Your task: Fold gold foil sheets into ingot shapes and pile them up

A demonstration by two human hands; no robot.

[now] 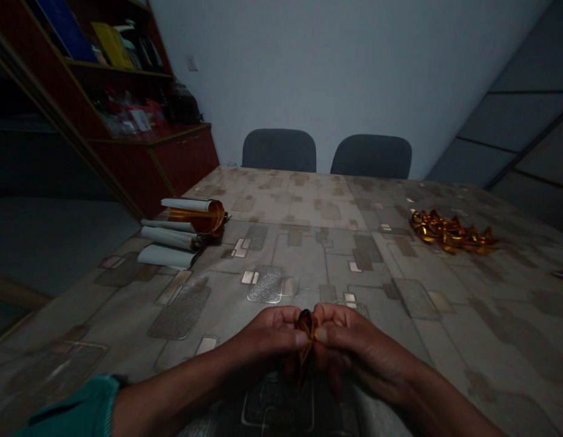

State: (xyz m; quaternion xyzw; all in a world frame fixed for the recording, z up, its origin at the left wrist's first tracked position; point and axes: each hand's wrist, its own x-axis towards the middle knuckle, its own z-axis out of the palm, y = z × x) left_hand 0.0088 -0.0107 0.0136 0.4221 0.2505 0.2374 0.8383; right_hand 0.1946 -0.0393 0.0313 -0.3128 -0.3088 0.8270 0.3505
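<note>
Between my two hands, low in the middle of the head view, is a small folded piece of shiny gold-orange foil paper (303, 349). My left hand (276, 334) pinches its left side with thumb and fingers. From the right, my right hand (347, 340) pinches the same piece, thumb almost meeting the other thumb. The piece stands upright, narrow, with a small loop at its top. The lower fingers of both hands are in shadow. At the right of the table lies a cluster of folded gold foil pieces (452, 232). Curled foil sheets with pale backs (185, 233) lie at the left.
A patterned cloth covers the table (308, 243). Two dark chairs (279, 149) stand at its far side against the wall. A red-brown cabinet (172, 158) with shelves of mixed items is at the back left. A dark object (562, 274) touches the right picture edge.
</note>
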